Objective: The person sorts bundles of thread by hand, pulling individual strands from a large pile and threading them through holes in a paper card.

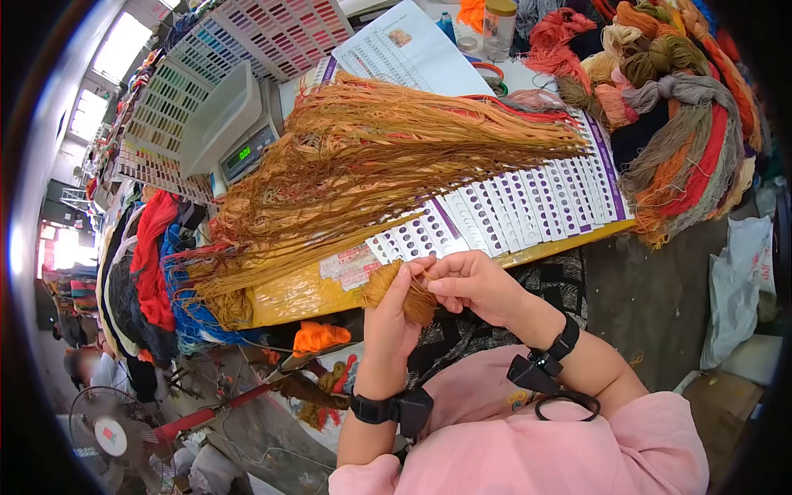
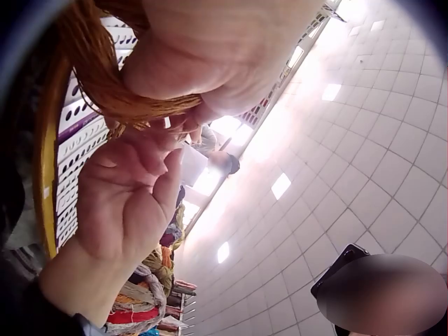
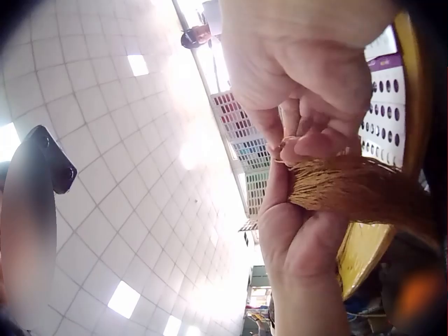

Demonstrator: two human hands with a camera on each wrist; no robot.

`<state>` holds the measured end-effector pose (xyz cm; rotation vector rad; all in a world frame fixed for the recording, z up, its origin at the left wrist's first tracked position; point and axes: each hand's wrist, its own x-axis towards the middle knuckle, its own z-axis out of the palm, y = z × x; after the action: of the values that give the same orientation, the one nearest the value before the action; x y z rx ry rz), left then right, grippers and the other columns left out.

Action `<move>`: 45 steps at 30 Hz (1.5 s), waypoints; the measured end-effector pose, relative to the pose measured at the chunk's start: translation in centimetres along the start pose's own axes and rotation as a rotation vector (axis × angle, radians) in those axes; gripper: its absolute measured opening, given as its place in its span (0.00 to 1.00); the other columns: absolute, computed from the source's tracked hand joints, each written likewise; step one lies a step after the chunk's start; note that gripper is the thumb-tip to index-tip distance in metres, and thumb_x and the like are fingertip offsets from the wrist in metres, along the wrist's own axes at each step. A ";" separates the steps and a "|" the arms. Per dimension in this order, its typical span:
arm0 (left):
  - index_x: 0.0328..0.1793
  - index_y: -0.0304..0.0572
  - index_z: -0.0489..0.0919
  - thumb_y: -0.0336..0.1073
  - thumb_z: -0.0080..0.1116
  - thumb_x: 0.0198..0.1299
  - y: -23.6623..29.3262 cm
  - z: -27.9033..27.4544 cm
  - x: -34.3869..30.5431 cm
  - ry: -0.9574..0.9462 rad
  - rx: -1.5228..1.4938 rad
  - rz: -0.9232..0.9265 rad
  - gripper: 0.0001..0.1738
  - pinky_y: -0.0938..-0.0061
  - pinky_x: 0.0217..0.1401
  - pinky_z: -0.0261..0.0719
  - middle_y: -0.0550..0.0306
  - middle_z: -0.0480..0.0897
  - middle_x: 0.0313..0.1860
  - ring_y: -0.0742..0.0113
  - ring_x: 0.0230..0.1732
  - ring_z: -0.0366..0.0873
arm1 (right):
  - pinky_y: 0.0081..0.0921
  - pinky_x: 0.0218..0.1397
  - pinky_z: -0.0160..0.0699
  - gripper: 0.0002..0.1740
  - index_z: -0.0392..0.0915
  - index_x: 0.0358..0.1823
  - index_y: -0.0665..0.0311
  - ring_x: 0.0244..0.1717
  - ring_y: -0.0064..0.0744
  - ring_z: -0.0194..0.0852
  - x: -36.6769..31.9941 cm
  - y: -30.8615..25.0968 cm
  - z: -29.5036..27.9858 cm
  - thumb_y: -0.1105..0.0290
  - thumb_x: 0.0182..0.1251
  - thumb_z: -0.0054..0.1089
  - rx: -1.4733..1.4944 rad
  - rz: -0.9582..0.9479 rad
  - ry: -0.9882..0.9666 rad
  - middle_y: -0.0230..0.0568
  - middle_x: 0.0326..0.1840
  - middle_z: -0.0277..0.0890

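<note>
A skein of golden-brown yarn (image 1: 381,285) is gripped in my left hand (image 1: 393,320), close to the table's front edge. My right hand (image 1: 477,285) meets it at the gathered end, thumb and fingers pinching yarn there. In the right wrist view, the skein (image 3: 350,189) fans out to the right from the left hand's (image 3: 308,238) grip, with the right hand's fingertips (image 3: 315,145) at its tied-looking end. From the left wrist, the skein (image 2: 105,84) runs past the palm toward both sets of fingertips.
Long orange-to-brown strands (image 1: 396,157) spread over punched shade cards (image 1: 487,214) on the yellow-edged table (image 1: 289,301). Behind stand a digital scale (image 1: 247,153), color charts (image 1: 272,33) and a printed sheet (image 1: 412,54). Yarn heaps (image 1: 685,107) lie right; a fan (image 1: 111,433) stands lower left.
</note>
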<state>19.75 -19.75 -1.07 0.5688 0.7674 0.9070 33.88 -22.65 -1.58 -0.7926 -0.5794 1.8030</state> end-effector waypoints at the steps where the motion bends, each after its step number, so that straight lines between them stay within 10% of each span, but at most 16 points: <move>1: 0.39 0.33 0.72 0.34 0.43 0.60 0.1 0.0 0.0 -0.007 -0.006 -0.012 0.10 0.71 0.45 0.71 0.47 0.74 0.43 0.64 0.42 0.73 | 0.10 0.19 0.62 0.04 0.73 0.27 0.66 0.20 0.14 0.66 -0.1 -0.1 0.1 0.73 0.56 0.51 0.006 -0.030 0.023 0.32 0.25 0.71; 7: 0.36 0.42 0.70 0.32 0.44 0.59 4.8 -4.8 -0.7 0.074 -0.331 -0.067 0.04 0.89 0.15 0.63 0.60 0.74 0.26 0.87 0.12 0.60 | 0.11 0.21 0.66 0.04 0.72 0.30 0.63 0.22 0.18 0.68 -1.0 -6.4 -4.4 0.71 0.57 0.53 0.255 -0.363 0.083 0.35 0.33 0.72; 11: 0.35 0.38 0.68 0.26 0.40 0.57 11.9 -24.1 -2.3 0.325 -0.766 0.251 0.04 0.89 0.13 0.58 0.67 0.68 0.18 0.84 0.11 0.60 | 0.27 0.45 0.68 0.06 0.69 0.27 0.71 0.33 0.32 0.69 -6.0 -19.7 -15.8 0.75 0.56 0.46 -0.049 -0.839 0.091 0.42 0.27 0.69; 13: 0.44 0.34 0.68 0.29 0.41 0.58 14.3 -27.6 -3.9 0.468 -1.002 0.369 0.10 0.90 0.13 0.56 0.70 0.66 0.15 0.83 0.10 0.60 | 0.28 0.50 0.64 0.06 0.69 0.27 0.72 0.35 0.35 0.68 -9.9 -26.2 -19.2 0.76 0.56 0.44 0.211 -1.272 0.572 0.45 0.28 0.69; 14: 0.49 0.32 0.66 0.31 0.42 0.58 14.5 -24.4 -3.5 0.292 -0.893 0.311 0.14 0.90 0.13 0.56 0.71 0.65 0.15 0.84 0.10 0.60 | 0.28 0.51 0.63 0.07 0.69 0.27 0.72 0.39 0.34 0.67 -11.9 -27.6 -22.2 0.76 0.57 0.43 0.169 -1.282 0.189 0.45 0.30 0.70; 18: 0.57 0.31 0.62 0.36 0.42 0.60 8.9 -9.1 3.0 -0.047 -0.546 -0.133 0.21 0.90 0.16 0.61 0.69 0.68 0.18 0.87 0.16 0.63 | 0.23 0.45 0.65 0.06 0.73 0.28 0.66 0.34 0.27 0.68 -1.2 -18.3 -13.2 0.73 0.54 0.48 -0.875 -0.962 0.516 0.37 0.29 0.71; 19: 0.54 0.33 0.66 0.36 0.44 0.58 7.4 -4.2 4.0 0.118 0.249 -0.054 0.19 0.92 0.22 0.64 0.64 0.72 0.25 0.85 0.23 0.67 | 0.21 0.42 0.66 0.05 0.75 0.27 0.65 0.33 0.23 0.68 1.6 -14.6 -11.8 0.73 0.51 0.51 -1.053 -0.875 0.452 0.34 0.29 0.72; 21: 0.47 0.35 0.72 0.36 0.47 0.56 4.4 -1.4 8.0 0.016 0.344 -0.286 0.15 0.86 0.28 0.69 0.56 0.77 0.38 0.76 0.29 0.71 | 0.21 0.29 0.68 0.03 0.75 0.19 0.66 0.24 0.21 0.68 5.5 -8.8 -9.9 0.74 0.42 0.59 -0.782 -0.467 0.463 0.32 0.20 0.71; 28: 0.29 0.34 0.75 0.35 0.52 0.54 -1.6 1.7 13.2 0.205 0.916 -0.474 0.10 0.87 0.16 0.63 0.61 0.73 0.17 0.78 0.15 0.67 | 0.34 0.40 0.56 0.04 0.71 0.21 0.60 0.35 0.39 0.63 8.4 -1.0 -9.5 0.73 0.38 0.54 -1.355 -0.665 0.551 0.35 0.25 0.66; 45: 0.33 0.36 0.73 0.31 0.48 0.55 -1.0 -0.1 12.0 0.182 0.295 -0.307 0.06 0.86 0.15 0.57 0.61 0.70 0.18 0.81 0.13 0.59 | 0.32 0.38 0.60 0.12 0.72 0.27 0.65 0.34 0.40 0.62 7.3 -0.6 -8.6 0.68 0.39 0.57 -1.279 -0.837 0.390 0.40 0.28 0.63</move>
<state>24.85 -10.02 -5.91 0.6107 1.1314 0.5689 38.90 -15.42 -8.72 -1.3818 -1.5373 0.3330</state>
